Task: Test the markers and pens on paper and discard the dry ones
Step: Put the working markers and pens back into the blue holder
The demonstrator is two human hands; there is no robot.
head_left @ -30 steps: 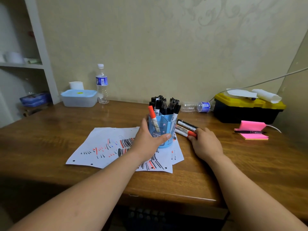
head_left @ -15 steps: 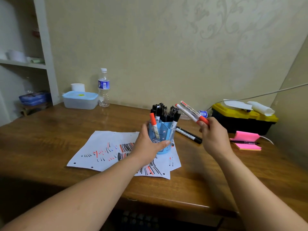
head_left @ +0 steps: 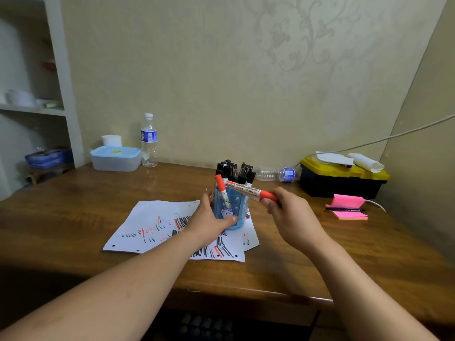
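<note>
A blue pen holder [head_left: 230, 207] full of black and red markers stands on white sheets of paper [head_left: 152, 225] covered in red and black test strokes. My left hand [head_left: 209, 221] grips the holder from its left side. My right hand [head_left: 288, 217] holds white markers with red caps [head_left: 248, 190] by their cap end, lying almost level just above and in front of the holder's rim. How many markers are in that hand is hard to tell.
A pink sticky-note pad [head_left: 348, 209] with a black pen on it lies at the right. A black and yellow toolbox [head_left: 342, 178] sits behind it. An empty bottle [head_left: 275, 174] lies near the wall. A lidded plastic box [head_left: 115, 158] and a water bottle [head_left: 149, 141] stand back left.
My right hand picked the red-capped markers up off the table, lifted them, then brought them left and down to the holder's rim. My left hand stayed on the holder.
</note>
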